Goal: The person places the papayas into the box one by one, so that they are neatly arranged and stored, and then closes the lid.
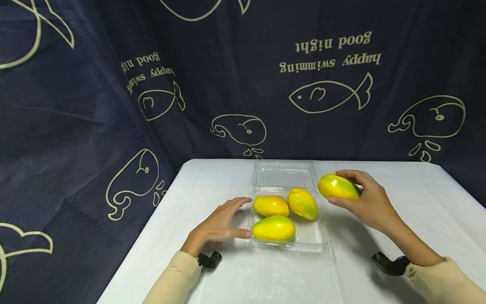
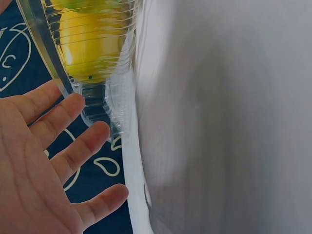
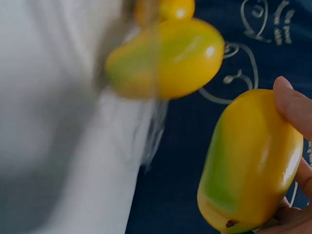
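Observation:
My right hand [image 1: 373,204] grips a yellow-green mango [image 1: 337,187] between thumb and fingers, raised just right of a clear plastic container [image 1: 312,237]. The right wrist view shows the held mango [image 3: 251,163] with a dark stem spot at its lower end. Inside the container are three more: one mango [image 1: 271,206] at the back left, another mango [image 1: 274,228] at the front left, and a tilted mango [image 1: 303,204] at the back right. My left hand [image 1: 218,226] is at the container's left side, fingers spread; the left wrist view shows its fingertips near the plastic wall.
The container's hinged lid [image 1: 282,174] lies folded back behind it. Everything rests on a white-covered table [image 1: 425,202]. A dark blue curtain [image 1: 235,76] with fish and whale outlines hangs behind and to the left. Black bands [image 1: 391,264] are on both wrists.

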Motion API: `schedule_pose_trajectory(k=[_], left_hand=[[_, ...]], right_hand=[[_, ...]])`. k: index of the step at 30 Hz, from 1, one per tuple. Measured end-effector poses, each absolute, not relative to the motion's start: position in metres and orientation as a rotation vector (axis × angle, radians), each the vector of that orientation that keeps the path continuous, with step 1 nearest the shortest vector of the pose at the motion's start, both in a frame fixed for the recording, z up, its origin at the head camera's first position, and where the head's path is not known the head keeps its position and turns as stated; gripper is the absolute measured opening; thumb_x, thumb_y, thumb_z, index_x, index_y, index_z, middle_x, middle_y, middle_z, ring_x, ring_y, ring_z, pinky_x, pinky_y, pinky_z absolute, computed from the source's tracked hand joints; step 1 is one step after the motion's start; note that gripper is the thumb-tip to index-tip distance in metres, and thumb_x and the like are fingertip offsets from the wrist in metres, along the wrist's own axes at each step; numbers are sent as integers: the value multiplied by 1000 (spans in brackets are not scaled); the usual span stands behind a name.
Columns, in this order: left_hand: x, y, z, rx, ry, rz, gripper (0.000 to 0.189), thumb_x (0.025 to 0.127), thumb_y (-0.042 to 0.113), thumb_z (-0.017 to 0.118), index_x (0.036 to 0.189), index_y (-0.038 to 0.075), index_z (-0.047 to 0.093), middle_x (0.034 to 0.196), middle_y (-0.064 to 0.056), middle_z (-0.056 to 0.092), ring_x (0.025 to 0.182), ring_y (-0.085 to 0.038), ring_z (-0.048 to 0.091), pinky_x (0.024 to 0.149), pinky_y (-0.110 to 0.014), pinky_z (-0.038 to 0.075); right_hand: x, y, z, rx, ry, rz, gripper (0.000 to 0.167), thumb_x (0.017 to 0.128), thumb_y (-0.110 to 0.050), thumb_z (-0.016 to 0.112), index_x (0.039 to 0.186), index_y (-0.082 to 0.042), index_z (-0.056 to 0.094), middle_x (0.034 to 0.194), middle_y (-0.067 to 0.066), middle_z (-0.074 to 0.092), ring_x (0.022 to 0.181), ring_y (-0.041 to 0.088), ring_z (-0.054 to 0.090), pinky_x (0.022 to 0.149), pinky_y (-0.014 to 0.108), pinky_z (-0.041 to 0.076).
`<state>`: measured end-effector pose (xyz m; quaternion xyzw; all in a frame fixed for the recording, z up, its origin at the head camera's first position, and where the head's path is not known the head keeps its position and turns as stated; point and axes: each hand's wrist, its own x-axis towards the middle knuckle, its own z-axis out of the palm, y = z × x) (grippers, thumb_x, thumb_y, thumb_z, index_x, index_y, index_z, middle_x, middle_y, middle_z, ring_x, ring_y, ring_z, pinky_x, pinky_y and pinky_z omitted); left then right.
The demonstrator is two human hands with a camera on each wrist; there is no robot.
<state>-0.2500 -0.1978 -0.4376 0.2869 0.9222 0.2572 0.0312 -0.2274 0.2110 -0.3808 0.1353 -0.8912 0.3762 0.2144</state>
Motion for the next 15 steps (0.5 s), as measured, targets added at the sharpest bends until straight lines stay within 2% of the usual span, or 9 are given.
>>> schedule_pose_trajectory(k=[3, 7, 10, 15], left_hand=[[-249, -198, -437, 889, 2838, 792, 101, 74, 75, 70, 157, 30, 33, 158, 12, 37, 143, -19, 41, 115, -57, 32], [-249, -198, -437, 900, 2835, 786, 101, 75, 75, 70, 157, 29, 32, 159, 10, 38, 144, -20, 40, 115, -58, 32], [-250, -198, -437, 907, 2840, 784, 101, 75, 74, 71, 157, 28, 33, 158, 9, 38, 143, -20, 40, 114, -59, 33], [-250, -199, -437, 917, 2844, 789, 99, 75, 71, 72, 156, 29, 34, 158, 10, 39, 143, -20, 41, 113, -58, 34]], right_hand=[[-222, 201, -375, 382, -2477, 1090, 70, 73, -33, 91, 134, -16, 60, 127, 4, 60, 102, -10, 46, 82, 7, 39], [-217, 191, -371, 408, -2492, 1116, 69, 74, -35, 90, 134, -18, 60, 127, 1, 60, 102, -7, 49, 83, 6, 40], [-214, 183, -372, 449, -2509, 1133, 69, 76, -36, 88, 135, -18, 59, 128, 0, 60, 105, -2, 52, 84, 7, 42], [-210, 170, -373, 498, -2533, 1196, 67, 78, -36, 87, 136, -19, 58, 129, 1, 59, 111, 14, 58, 86, 7, 44]])
